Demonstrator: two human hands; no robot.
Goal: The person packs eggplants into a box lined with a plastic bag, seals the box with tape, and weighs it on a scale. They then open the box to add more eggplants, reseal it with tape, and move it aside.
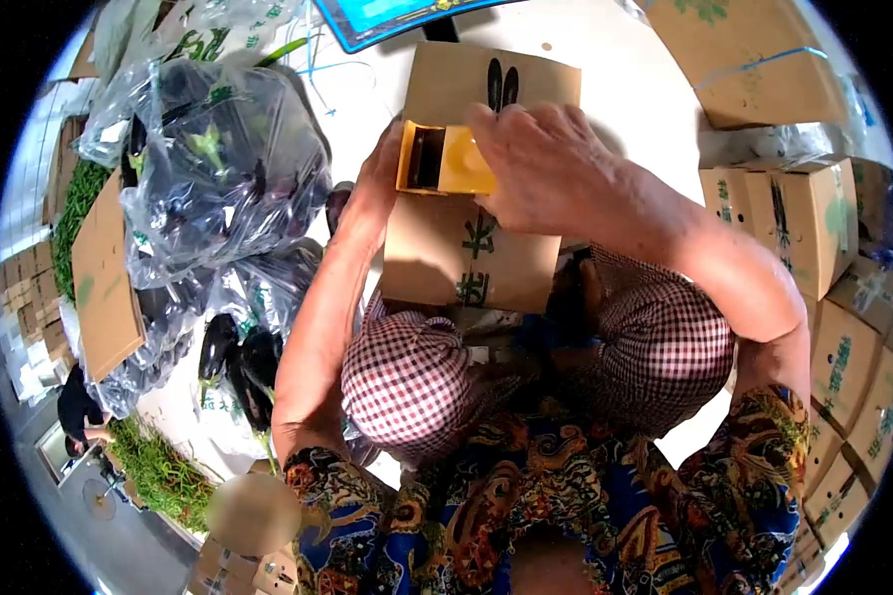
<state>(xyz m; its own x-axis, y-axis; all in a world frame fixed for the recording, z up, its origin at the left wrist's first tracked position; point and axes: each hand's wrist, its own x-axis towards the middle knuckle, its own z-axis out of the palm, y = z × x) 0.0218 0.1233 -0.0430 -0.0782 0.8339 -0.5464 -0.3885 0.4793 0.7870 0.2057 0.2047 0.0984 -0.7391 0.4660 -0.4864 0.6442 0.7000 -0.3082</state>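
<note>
A cardboard box (511, 263) with green printed characters lies in front of me, its top closed. Across its upper part sits a yellow tape dispenser (466, 164). My right hand (541, 164) has its fingers wrapped round the dispenser's right end. At the box's upper left side is my left hand (382, 164), beside the dispenser's left end; its fingers are mostly hidden, and whether it grips the box cannot be made out.
Clear plastic bags of eggplants (228, 169) lie on the left, with loose dark eggplants (258, 367) below. Stacked cartons (843, 367) fill the right side. A screen (397, 15) stands at the top. Green peppers (159, 471) and another person (77, 407) are at lower left.
</note>
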